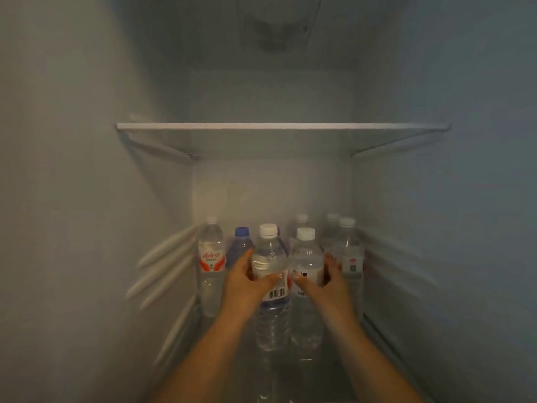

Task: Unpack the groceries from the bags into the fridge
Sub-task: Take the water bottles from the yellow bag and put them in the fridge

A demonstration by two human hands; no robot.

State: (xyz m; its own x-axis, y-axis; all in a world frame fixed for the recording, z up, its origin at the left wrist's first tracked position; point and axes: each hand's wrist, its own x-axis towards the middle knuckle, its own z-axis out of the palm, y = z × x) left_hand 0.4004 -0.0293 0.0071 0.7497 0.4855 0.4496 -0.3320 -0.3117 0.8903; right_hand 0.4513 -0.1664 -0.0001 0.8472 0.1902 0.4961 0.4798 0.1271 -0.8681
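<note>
Fridge [87,170], lower shelf: several water bottles already standing — left hand [250,282] gripping barcode bottle [271,274], right hand [325,282] gripping white-capped bottle [306,266], both being placed; bags unseen, remainder unknown.

Inside fridge [87,170]: shelf [282,126] across frame centre. Below it, bottles clustered at lower centre. Front pair [271,286] [306,286] side by side, left grip [247,282] round one, right grip [328,279] round other. Behind, bottles [212,257] at far left, [350,257] at far right.
</note>
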